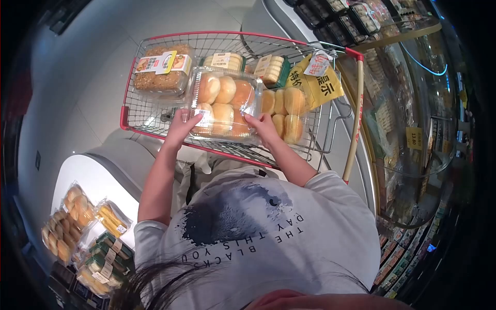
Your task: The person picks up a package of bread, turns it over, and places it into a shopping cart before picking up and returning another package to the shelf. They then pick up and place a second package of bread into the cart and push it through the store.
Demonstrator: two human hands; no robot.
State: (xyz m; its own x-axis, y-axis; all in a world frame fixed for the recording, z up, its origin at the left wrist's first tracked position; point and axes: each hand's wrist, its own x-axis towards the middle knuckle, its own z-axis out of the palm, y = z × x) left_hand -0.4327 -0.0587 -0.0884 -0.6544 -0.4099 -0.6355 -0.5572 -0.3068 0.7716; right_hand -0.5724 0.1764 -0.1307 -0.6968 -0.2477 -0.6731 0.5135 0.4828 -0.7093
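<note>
Both my hands grip a clear plastic box of bread rolls [223, 98] over the shopping cart [175, 36]. My left hand [183, 126] holds its near left corner, thumb on top beside a white price label. On the near right side is my right hand [262, 127], its thumb pressed on the lid. To the left in the cart lies a box of crumb-topped bread [161, 77] with a printed band. Behind are two green-tray packs, one a pastry pack [272, 70]. Another pack of rolls [289, 111] lies to the right, partly under a yellow sign [323, 82].
A white display counter [77, 170] at the lower left bears several bagged breads [77, 206] and green-tray packs [106, 263]. Glass-fronted shelves [413, 139] curve along the right. Packaged goods [356, 20] stand at the upper right.
</note>
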